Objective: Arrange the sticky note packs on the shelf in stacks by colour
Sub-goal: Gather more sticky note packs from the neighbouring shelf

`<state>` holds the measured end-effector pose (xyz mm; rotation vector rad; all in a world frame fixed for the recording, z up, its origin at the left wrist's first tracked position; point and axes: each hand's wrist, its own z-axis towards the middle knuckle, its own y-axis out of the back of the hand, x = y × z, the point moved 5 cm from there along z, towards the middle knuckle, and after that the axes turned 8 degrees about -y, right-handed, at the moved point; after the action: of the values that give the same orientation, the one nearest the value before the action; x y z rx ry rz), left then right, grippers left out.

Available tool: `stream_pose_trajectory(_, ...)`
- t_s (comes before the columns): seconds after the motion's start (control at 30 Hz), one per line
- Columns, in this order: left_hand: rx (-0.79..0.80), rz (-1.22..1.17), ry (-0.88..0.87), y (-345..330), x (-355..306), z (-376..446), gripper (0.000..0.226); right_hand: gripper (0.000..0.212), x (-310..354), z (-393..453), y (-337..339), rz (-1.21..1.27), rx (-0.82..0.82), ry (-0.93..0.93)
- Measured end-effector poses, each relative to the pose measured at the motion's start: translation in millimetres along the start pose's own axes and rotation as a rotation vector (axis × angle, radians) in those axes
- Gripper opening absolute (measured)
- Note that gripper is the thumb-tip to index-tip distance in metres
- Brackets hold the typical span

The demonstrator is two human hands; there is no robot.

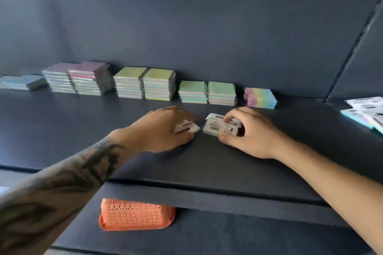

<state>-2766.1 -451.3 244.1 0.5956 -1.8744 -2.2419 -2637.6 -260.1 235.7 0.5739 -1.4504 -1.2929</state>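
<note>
1. Two packs are being handled right now, one in each hand, both low on the dark shelf in front of the row of stacks.
2. The left hand has its grip curled over a small pack with a white label, pressing it down on the shelf.
3. The right hand pinches a pale blue pack with a white label on top, thumb at the near edge and fingers over the far side.
4. Along the back wall sit the sorted stacks: pink ones, yellow-green ones, mint ones and one rainbow stack (it stands alone at the right end).
5. More loose packs lie far off to the right, not yet sorted.
6. I think each pack is light and stiff like a little block, so it will not bend or break.
7. The wrap looks shiny, so it may be slippery and slide off a tall stack.
8. Best place to hold is the two side edges, thumb on one and fingers on the other, then set it flat and square on top.
9. An orange basket sits on the level below.
</note>
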Motion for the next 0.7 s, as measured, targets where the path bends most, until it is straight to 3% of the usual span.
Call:
stream_pose_trajectory(0.17,0.086,-0.096,-0.167,11,38,10,0.074,0.053,38,19,3,0.034,-0.038,0.043)
stream_pose_trajectory(0.33,0.095,-0.296,-0.209,16,77,7,0.082,0.054,78,50,-14,0.06,0.052,0.134)
stream_pose_trajectory(0.6,0.011,-0.456,-0.201,15,91,14,0.046,0.057,80,50,-33,0.017,0.076,0.176)
stream_pose_trajectory(0.7,-0.078,-0.703,-0.182,19,89,14,0.039,0.029,79,52,-30,0.076,-0.041,0.179)
